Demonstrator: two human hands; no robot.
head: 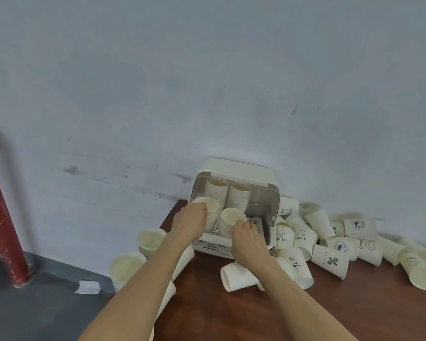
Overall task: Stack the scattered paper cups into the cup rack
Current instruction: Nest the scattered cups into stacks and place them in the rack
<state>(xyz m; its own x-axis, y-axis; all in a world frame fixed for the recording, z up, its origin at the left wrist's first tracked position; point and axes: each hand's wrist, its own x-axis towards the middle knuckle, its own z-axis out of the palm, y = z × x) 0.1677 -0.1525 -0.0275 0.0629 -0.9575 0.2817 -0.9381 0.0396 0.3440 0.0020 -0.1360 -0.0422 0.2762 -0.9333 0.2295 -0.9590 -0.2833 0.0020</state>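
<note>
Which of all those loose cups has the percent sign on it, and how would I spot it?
Start at the cream cup rack against the wall, then look right and toward the camera across the brown table. The percent cup lies on its side in the pile; its neighbours show smileys or round badges.

We have a single view, worn on the head, so we look forward and steeply down over both forearms. It sits close above the brown table, facing the pale wall behind it; the wide lens bends the edges and takes in the grey floor at left.
</note>
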